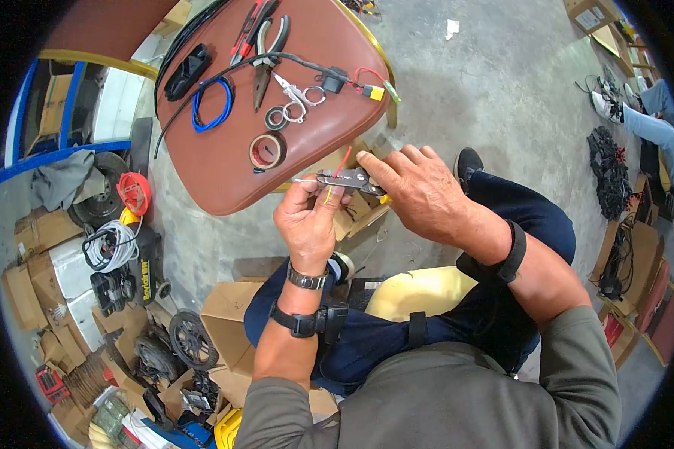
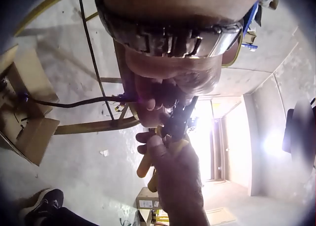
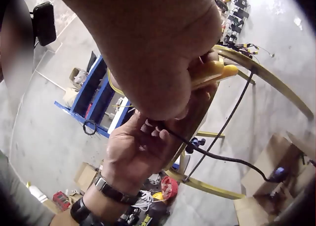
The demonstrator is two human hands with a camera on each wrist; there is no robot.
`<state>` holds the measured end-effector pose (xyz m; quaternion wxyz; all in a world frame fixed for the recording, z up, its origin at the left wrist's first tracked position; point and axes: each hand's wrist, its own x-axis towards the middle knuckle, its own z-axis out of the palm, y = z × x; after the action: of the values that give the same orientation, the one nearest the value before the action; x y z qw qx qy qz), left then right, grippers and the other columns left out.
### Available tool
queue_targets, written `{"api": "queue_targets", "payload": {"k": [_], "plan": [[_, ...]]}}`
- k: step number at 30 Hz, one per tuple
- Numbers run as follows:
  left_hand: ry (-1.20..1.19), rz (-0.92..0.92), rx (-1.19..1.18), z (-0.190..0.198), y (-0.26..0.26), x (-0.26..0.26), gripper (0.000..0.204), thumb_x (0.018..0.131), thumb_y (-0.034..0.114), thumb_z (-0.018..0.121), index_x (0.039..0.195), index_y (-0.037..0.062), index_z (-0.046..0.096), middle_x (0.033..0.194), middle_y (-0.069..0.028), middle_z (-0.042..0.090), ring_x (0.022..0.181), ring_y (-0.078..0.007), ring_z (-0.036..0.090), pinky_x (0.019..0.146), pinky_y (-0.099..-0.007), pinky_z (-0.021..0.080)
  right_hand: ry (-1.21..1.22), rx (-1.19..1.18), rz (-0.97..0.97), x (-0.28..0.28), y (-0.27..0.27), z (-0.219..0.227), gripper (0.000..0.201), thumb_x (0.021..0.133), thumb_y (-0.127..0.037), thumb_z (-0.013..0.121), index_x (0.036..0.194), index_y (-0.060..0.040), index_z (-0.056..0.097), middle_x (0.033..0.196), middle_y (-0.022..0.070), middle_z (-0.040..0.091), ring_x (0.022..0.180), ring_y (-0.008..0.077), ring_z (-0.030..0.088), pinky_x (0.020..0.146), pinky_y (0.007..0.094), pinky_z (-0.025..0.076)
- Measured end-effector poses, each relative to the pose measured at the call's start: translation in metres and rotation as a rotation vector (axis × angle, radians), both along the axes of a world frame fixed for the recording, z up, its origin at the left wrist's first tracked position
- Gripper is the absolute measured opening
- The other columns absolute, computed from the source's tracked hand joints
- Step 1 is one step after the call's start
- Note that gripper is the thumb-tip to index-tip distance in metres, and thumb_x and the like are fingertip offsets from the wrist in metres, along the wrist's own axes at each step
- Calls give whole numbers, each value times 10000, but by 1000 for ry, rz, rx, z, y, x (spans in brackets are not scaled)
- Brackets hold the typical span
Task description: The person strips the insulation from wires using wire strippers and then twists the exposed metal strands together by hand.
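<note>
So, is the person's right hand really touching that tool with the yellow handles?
Touching: the left wrist view shows the right hand gripping the tool's yellow handles, which stick out beside it.

The yellow handles (image 1: 385, 199) (bar a sliver) are hidden in the head view.

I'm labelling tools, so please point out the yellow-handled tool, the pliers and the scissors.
Yellow-handled tool (image 1: 343, 179), head view: on its dark metal front.
Pliers (image 1: 262, 77), head view: on the dark nose.
Scissors (image 1: 293, 95), head view: near the pivot.
</note>
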<state>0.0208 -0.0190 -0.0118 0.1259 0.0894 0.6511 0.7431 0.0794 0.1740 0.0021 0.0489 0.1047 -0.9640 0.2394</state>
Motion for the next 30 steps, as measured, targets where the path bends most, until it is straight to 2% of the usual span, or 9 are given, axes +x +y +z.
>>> {"api": "queue_targets", "payload": {"k": [2,5,8,14,17,20,23,30], "plan": [[-21,-7,4,0,-2,-1,66,924,-16,686,969,-30,640,941,-113,702,777,-142,672,695,-292,581,21,18,3,-2,1,2,520,837,-104,592,1347,-33,519,940,97,601,894,280,592,791,404,447],[-72,-26,44,9,0,-2,81,923,8,697,962,-30,637,938,-131,711,786,-165,691,697,-314,596,-66,18,11,-4,1,7,635,789,5,632,1408,-44,493,1033,113,610,952,285,580,834,408,434],[-86,-38,65,7,-1,-3,107,932,49,702,965,-33,641,921,-141,722,795,-179,703,702,-311,594,-32,19,13,-5,2,5,616,793,-10,632,1394,-52,504,1022,103,602,940,276,574,825,401,429],[-152,-115,88,5,-5,-6,149,951,98,684,990,-42,654,899,-153,731,780,-182,701,676,-277,569,-36,11,2,-6,1,5,511,823,-40,611,1327,-57,534,969,101,583,917,277,568,824,409,433],[-163,-148,129,6,-5,-7,159,948,102,686,998,-46,656,898,-155,731,766,-184,698,663,-272,559,16,-7,-10,-5,0,1,401,851,-118,567,1249,-84,525,889,91,546,864,289,567,768,419,439],[-168,-163,131,8,-4,-8,153,946,98,686,989,-45,656,895,-160,731,762,-186,696,656,-275,558,-3,-27,2,-5,0,0,414,846,-113,569,1256,-76,523,898,97,553,871,297,570,774,425,444],[-186,-183,138,8,-7,-8,141,950,91,677,979,-45,655,898,-163,730,772,-186,697,653,-277,559,-66,-16,13,-4,1,3,499,827,-47,606,1320,-47,527,976,112,588,928,291,579,831,432,443],[-203,-139,129,7,-4,-8,110,939,72,687,975,-31,666,902,-156,733,765,-176,694,669,-280,564,-3,25,20,-4,1,5,520,830,-70,597,1341,-40,511,983,98,595,917,270,577,804,405,427]]}}
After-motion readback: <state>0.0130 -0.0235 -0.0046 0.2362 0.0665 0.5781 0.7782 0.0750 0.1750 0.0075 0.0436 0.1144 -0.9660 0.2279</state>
